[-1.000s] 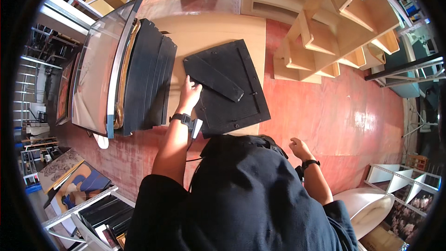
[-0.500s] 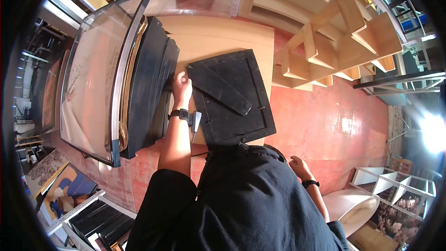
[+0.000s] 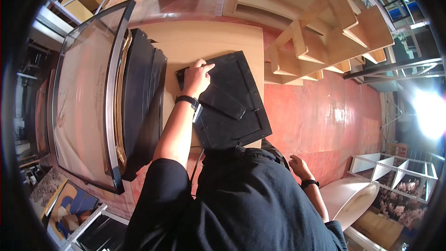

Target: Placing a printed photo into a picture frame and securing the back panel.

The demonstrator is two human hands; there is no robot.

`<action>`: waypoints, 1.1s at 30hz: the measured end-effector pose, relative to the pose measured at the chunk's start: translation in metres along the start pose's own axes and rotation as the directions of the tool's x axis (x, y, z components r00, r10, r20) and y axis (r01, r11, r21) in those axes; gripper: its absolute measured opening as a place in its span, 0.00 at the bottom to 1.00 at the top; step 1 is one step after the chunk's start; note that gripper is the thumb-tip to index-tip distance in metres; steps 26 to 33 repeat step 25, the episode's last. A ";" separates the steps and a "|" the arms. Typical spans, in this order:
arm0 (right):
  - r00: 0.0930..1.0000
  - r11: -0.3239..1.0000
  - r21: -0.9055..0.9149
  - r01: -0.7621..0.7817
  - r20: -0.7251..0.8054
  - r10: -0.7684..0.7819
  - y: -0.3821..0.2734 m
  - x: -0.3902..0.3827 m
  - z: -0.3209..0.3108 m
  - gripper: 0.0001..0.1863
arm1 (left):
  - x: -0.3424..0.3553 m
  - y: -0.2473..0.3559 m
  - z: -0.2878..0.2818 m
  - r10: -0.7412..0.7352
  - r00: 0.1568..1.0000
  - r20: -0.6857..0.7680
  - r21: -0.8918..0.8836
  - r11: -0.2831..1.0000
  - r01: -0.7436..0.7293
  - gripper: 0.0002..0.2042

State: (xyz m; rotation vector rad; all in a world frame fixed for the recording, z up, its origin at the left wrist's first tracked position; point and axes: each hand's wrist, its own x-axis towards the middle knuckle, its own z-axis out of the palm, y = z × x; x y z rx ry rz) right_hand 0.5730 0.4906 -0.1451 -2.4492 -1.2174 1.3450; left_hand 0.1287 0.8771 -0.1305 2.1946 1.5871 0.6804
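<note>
A black picture frame point(image 3: 232, 94) lies back side up, with its flat support leg point(image 3: 226, 104) slanting across the backing. My left hand point(image 3: 197, 79) is over the frame's far left corner, fingers bent against it at the top of the leg. The palm side is hidden. A black band and a small pale device point(image 3: 197, 113) are at that wrist. My right hand point(image 3: 301, 167) hangs low beside my body, fingers curled, nothing visible in it. Under the frame is a sheet of brown cardboard point(image 3: 160, 30).
Left of the cardboard stands a row of upright black frames point(image 3: 139, 97), with a large glazed picture point(image 3: 81, 107) outermost. A pale wooden shelf unit point(image 3: 325, 42) is at the far right. Red floor point(image 3: 320, 111) extends to the right; a white rack point(image 3: 395, 172) stands near right.
My left hand has moved right, from the picture frame's left edge onto its far left corner. The view has shifted slightly. My right hand stays where it was.
</note>
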 end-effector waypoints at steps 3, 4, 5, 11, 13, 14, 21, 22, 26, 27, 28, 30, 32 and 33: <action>0.997 0.995 0.072 -0.073 0.037 0.070 0.020 -0.003 0.009 0.24 | 0.001 -0.006 0.006 0.021 1.000 -0.006 0.037 0.999 -0.021 0.21; 0.994 0.989 0.112 -0.097 0.069 0.089 0.023 -0.005 0.011 0.24 | 0.001 -0.007 0.006 0.033 0.999 -0.004 0.042 0.999 -0.033 0.21; 0.993 0.988 0.116 -0.105 0.070 0.097 0.027 -0.006 0.011 0.24 | 0.001 -0.007 0.005 0.045 0.999 -0.002 0.047 0.998 -0.044 0.21; 0.999 0.997 -0.066 -0.048 0.012 0.049 0.031 0.003 0.003 0.24 | -0.006 -0.011 0.006 0.111 0.993 -0.042 0.084 0.991 -0.107 0.20; 1.000 0.998 -0.064 -0.017 -0.018 0.016 0.028 0.008 0.000 0.24 | -0.006 -0.013 0.004 0.135 0.990 -0.042 0.069 0.989 -0.132 0.21; 1.000 0.999 -0.036 -0.013 -0.020 0.012 0.026 0.010 -0.001 0.24 | -0.006 -0.012 0.004 0.135 0.990 -0.038 0.072 0.989 -0.132 0.21; 0.999 0.998 0.032 -0.054 0.001 0.054 0.018 0.009 0.002 0.26 | -0.008 -0.011 0.006 0.119 0.993 -0.022 0.099 0.988 -0.117 0.20; 0.998 0.998 0.018 -0.061 0.015 0.060 0.018 0.010 0.001 0.26 | -0.007 -0.012 0.006 0.120 0.993 -0.020 0.111 0.987 -0.117 0.20; 0.999 0.999 -0.032 -0.035 0.017 0.036 0.021 0.014 0.002 0.27 | -0.007 -0.012 0.006 0.111 0.994 0.003 0.119 0.987 -0.111 0.21; 0.999 0.999 -0.032 -0.035 0.017 0.036 0.021 0.014 0.002 0.27 | -0.007 -0.012 0.006 0.111 0.994 0.003 0.119 0.987 -0.111 0.21; 0.999 0.999 -0.032 -0.035 0.017 0.036 0.021 0.014 0.002 0.27 | -0.007 -0.012 0.006 0.111 0.994 0.003 0.119 0.987 -0.111 0.21; 0.999 0.999 -0.032 -0.035 0.017 0.036 0.021 0.014 0.002 0.27 | -0.007 -0.012 0.006 0.111 0.994 0.003 0.119 0.987 -0.111 0.21; 0.999 0.999 -0.032 -0.035 0.017 0.036 0.021 0.014 0.002 0.27 | -0.007 -0.012 0.006 0.111 0.994 0.003 0.119 0.987 -0.111 0.21; 0.999 0.999 -0.032 -0.035 0.017 0.036 0.021 0.014 0.002 0.27 | -0.007 -0.012 0.006 0.111 0.994 0.003 0.119 0.987 -0.111 0.21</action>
